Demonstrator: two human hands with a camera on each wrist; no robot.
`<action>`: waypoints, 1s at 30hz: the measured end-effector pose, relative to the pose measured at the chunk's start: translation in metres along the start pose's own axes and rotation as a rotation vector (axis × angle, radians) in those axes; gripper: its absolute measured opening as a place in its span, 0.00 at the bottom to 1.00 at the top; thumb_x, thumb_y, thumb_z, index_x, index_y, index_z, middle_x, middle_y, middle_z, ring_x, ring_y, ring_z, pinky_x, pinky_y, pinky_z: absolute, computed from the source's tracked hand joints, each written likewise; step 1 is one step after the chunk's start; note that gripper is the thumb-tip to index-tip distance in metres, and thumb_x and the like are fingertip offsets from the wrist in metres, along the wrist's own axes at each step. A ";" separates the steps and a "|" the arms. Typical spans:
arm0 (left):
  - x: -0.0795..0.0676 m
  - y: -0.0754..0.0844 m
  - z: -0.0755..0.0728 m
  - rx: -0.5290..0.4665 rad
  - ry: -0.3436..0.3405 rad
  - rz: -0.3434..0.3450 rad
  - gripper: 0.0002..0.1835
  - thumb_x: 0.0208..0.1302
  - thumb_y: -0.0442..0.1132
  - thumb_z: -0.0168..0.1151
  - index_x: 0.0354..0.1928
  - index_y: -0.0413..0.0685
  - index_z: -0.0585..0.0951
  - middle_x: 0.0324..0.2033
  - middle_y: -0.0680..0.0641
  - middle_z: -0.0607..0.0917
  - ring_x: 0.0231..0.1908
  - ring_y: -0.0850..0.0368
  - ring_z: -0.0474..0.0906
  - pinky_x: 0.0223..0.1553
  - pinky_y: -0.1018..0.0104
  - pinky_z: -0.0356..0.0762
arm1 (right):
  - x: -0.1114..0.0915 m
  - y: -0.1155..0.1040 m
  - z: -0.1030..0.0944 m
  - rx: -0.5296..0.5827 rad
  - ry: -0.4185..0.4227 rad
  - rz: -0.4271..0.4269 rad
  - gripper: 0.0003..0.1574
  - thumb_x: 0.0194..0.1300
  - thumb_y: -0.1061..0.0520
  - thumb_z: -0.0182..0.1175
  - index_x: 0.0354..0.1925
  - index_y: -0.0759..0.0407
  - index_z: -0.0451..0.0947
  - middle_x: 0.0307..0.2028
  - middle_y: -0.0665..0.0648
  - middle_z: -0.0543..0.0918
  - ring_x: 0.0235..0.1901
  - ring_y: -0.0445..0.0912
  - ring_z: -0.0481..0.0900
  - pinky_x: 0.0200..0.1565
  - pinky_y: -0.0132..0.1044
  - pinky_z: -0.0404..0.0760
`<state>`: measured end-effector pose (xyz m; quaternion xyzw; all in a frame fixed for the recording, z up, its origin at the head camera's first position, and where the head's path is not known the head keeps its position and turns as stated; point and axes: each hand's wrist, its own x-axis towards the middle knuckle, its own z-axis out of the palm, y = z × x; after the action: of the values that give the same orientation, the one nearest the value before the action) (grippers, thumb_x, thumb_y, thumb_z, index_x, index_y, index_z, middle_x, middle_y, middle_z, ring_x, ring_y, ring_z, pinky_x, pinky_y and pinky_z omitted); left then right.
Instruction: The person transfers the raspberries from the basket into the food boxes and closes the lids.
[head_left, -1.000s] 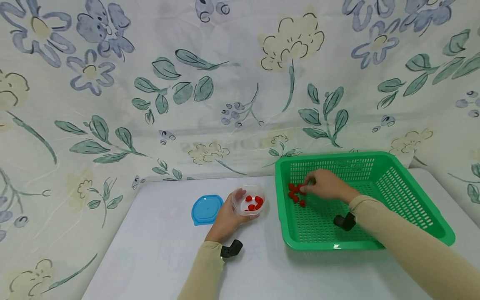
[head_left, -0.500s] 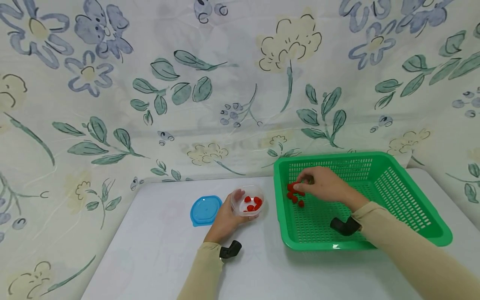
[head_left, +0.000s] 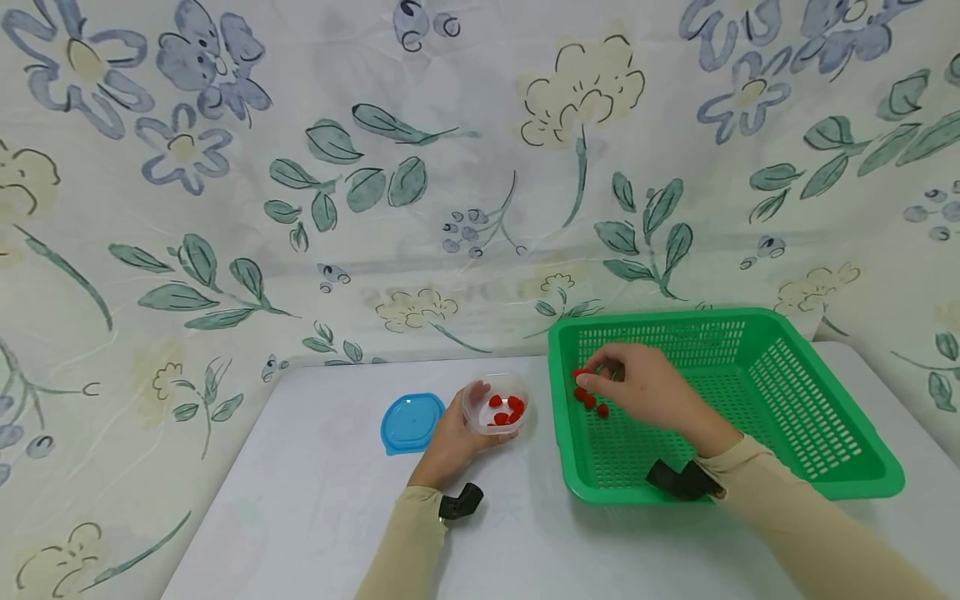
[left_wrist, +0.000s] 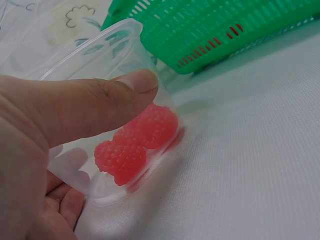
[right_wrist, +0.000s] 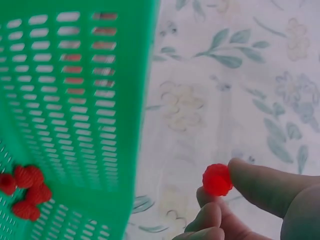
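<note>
My left hand (head_left: 452,443) grips a small clear plastic container (head_left: 480,427) on the white table, its thumb across the near wall in the left wrist view. Inside it lie several raspberries (left_wrist: 121,161). Over the left end of a green basket (head_left: 558,417), my right hand (head_left: 651,392) pinches one raspberry (right_wrist: 217,180) between thumb and fingertips. Right wrist view: that raspberry is lifted above the basket's rim. More raspberries (right_wrist: 36,192) rest on the basket floor, near its left wall; the right hand may hide others in the head view.
A blue lid (head_left: 412,423) lies flat on the table (head_left: 322,500), left of the container. Behind the table hangs a floral cloth (head_left: 465,167). The basket's raised walls stand close to the container's right.
My right hand has picked a raspberry out of the basket's cluster and shifted slightly left with it. The left hand and container stay in place.
</note>
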<state>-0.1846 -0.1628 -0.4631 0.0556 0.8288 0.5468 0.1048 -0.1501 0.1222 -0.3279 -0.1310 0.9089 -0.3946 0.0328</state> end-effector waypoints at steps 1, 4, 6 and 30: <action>0.000 0.000 0.000 0.001 0.001 0.000 0.54 0.48 0.49 0.82 0.75 0.53 0.62 0.70 0.53 0.71 0.71 0.47 0.61 0.64 0.44 0.70 | -0.001 -0.001 0.002 0.009 0.006 0.007 0.12 0.69 0.50 0.64 0.43 0.58 0.84 0.27 0.51 0.80 0.26 0.44 0.74 0.28 0.39 0.74; -0.001 -0.001 0.000 0.005 0.003 0.000 0.54 0.48 0.49 0.82 0.75 0.53 0.62 0.70 0.53 0.71 0.71 0.47 0.61 0.64 0.44 0.71 | -0.004 -0.006 0.008 0.044 0.025 0.020 0.11 0.69 0.52 0.64 0.43 0.58 0.83 0.25 0.50 0.80 0.24 0.44 0.77 0.27 0.39 0.75; -0.001 -0.002 0.000 0.006 0.004 -0.001 0.54 0.48 0.49 0.82 0.75 0.53 0.62 0.70 0.53 0.71 0.71 0.48 0.61 0.64 0.44 0.71 | -0.007 -0.008 0.013 0.063 0.041 0.025 0.10 0.69 0.53 0.65 0.43 0.58 0.83 0.24 0.50 0.80 0.23 0.45 0.78 0.27 0.39 0.76; 0.001 0.000 0.001 0.019 0.019 -0.011 0.54 0.47 0.48 0.82 0.75 0.53 0.61 0.70 0.51 0.71 0.71 0.45 0.62 0.64 0.42 0.71 | -0.007 -0.040 0.074 0.202 0.194 0.001 0.07 0.66 0.56 0.68 0.40 0.58 0.84 0.25 0.49 0.77 0.23 0.44 0.72 0.23 0.35 0.72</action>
<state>-0.1853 -0.1616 -0.4641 0.0469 0.8351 0.5390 0.0994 -0.1231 0.0454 -0.3493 -0.0876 0.8636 -0.4947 -0.0421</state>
